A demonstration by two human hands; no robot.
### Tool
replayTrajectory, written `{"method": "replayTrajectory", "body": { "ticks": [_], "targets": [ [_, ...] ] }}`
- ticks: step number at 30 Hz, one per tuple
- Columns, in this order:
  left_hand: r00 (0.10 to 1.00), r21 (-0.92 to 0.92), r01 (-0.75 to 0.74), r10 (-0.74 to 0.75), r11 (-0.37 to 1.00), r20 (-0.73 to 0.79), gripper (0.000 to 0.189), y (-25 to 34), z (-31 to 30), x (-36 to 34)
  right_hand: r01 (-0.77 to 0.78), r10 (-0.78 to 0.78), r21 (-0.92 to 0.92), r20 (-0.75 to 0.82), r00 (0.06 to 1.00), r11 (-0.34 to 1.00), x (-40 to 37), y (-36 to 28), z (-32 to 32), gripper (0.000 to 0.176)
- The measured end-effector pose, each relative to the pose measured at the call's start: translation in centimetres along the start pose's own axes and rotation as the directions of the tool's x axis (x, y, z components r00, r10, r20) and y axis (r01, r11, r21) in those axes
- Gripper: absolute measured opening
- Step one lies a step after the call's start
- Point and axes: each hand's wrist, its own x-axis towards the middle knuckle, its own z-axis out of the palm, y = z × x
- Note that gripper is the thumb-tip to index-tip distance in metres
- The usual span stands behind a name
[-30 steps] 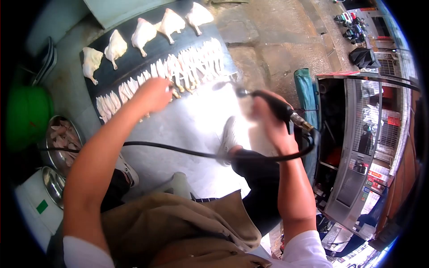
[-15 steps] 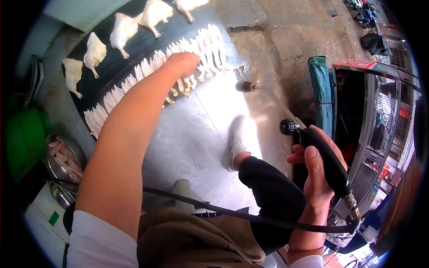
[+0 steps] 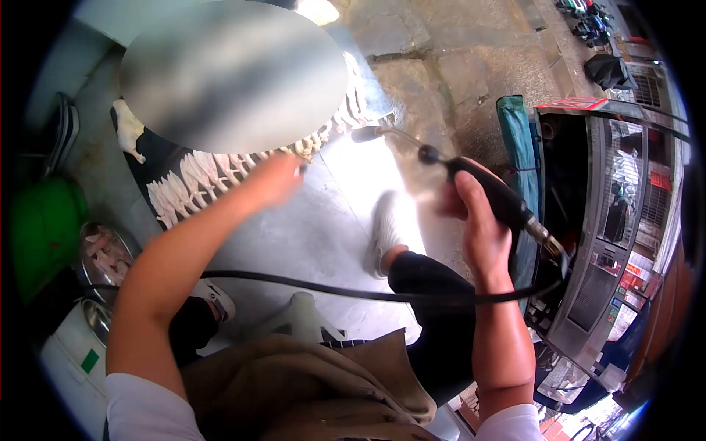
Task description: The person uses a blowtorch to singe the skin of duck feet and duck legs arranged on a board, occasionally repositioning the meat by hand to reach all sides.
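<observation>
My right hand grips the black handle of a torch wand. Its thin metal tube curves left to a nozzle near the edge of a black mat. A black hose runs from the handle across my lap. My left hand is blurred by motion. It hovers just below a row of pale chicken feet laid on the mat, and its fingers cannot be made out. A raw chicken piece lies at the mat's left end. A blurred oval hides the upper mat.
A green basin, a metal bowl of meat and a white container stand at the left. A steel cart and a teal roll are on the right. My white shoe rests on the wet concrete.
My left hand has pulled back from the far row of chicken feet toward me. My right hand has swung the torch wand up and left, so its nozzle is back near the mat.
</observation>
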Motion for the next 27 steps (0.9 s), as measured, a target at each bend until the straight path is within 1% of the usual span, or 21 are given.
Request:
{"method": "replayTrajectory", "body": {
  "ticks": [1,2,3,4,5,6,7,9,10,12,13,14,17,18,21,24,27],
  "targets": [
    [0.994,-0.039,-0.058,0.061,0.998,0.093,0.024,-0.3,1.1,-3.2,-0.006,0.005,0.028,0.024,1.000,1.000,0.1,0.1,0.4,0.036],
    [0.972,-0.057,-0.107,0.117,0.993,0.203,0.026,-0.7,2.3,-6.0,-0.025,0.025,0.016,0.019,1.000,1.000,0.1,0.0,0.8,0.035],
    [0.925,-0.152,0.042,0.019,0.987,0.380,0.028,0.5,1.5,-8.7,-0.045,0.045,0.003,0.014,0.999,0.999,0.0,-0.1,1.1,0.034],
    [0.834,-0.216,0.205,-0.055,0.955,0.548,0.030,1.6,0.4,-11.3,-0.014,0.014,-0.005,0.040,0.999,1.000,-0.1,-0.2,1.3,0.032],
    [0.803,-0.265,0.233,-0.031,0.935,0.596,0.034,1.5,0.5,-13.6,0.013,-0.013,-0.004,0.066,0.998,1.000,-0.1,-0.2,1.4,0.032],
    [0.776,-0.240,0.219,-0.019,0.946,0.631,0.037,2.1,0.0,-15.3,0.040,-0.040,-0.003,0.089,0.995,0.999,-0.1,-0.1,1.4,0.032],
    [0.725,-0.228,0.335,-0.095,0.914,0.682,0.038,3.6,-1.3,-16.7,0.068,-0.067,-0.002,0.111,0.992,0.998,-0.2,-0.1,1.4,0.031],
    [0.592,-0.183,0.552,-0.228,0.813,0.773,0.039,7.2,-4.2,-19.3,0.078,-0.074,-0.036,0.095,0.993,0.996,-0.4,-0.4,1.7,0.030],
    [0.643,-0.185,0.492,-0.213,0.851,0.735,0.040,8.5,-5.2,-20.3,0.086,-0.079,-0.066,0.102,0.992,0.994,-0.4,-0.4,1.6,0.030],
    [0.830,-0.219,0.287,-0.128,0.932,0.543,0.040,8.8,-3.7,-23.0,0.097,-0.085,-0.121,0.105,0.991,0.988,-0.8,-1.0,1.6,0.029],
    [0.900,-0.217,0.176,-0.068,0.960,0.430,0.040,9.2,-3.3,-24.1,0.105,-0.094,-0.111,0.100,0.991,0.988,-0.9,-1.1,1.7,0.029],
    [0.925,-0.289,0.169,-0.050,0.942,0.377,0.039,10.0,-3.3,-24.9,0.112,-0.102,-0.103,0.097,0.990,0.988,-0.9,-0.9,1.8,0.029],
    [0.922,-0.198,0.149,-0.064,0.969,0.382,0.035,11.0,-1.7,-25.3,0.170,-0.158,-0.112,0.106,0.982,0.979,-0.6,0.1,1.9,0.030],
    [0.923,-0.193,0.136,-0.053,0.972,0.381,0.031,11.9,-1.9,-25.1,0.192,-0.178,-0.123,0.116,0.977,0.974,-0.4,0.5,1.9,0.030],
    [0.938,-0.171,0.066,-0.002,0.983,0.347,0.026,13.0,-1.9,-25.4,0.178,-0.171,-0.076,0.092,0.981,0.981,0.1,1.5,1.7,0.031],
    [0.960,-0.165,-0.007,0.053,0.986,0.274,0.023,12.2,-1.4,-25.8,0.163,-0.155,-0.086,0.091,0.984,0.983,0.2,1.2,1.5,0.033],
    [0.960,-0.149,-0.016,0.056,0.989,0.274,0.023,12.1,-1.8,-25.9,0.169,-0.161,-0.084,0.088,0.983,0.982,0.2,1.2,1.6,0.034]
  ]
}}
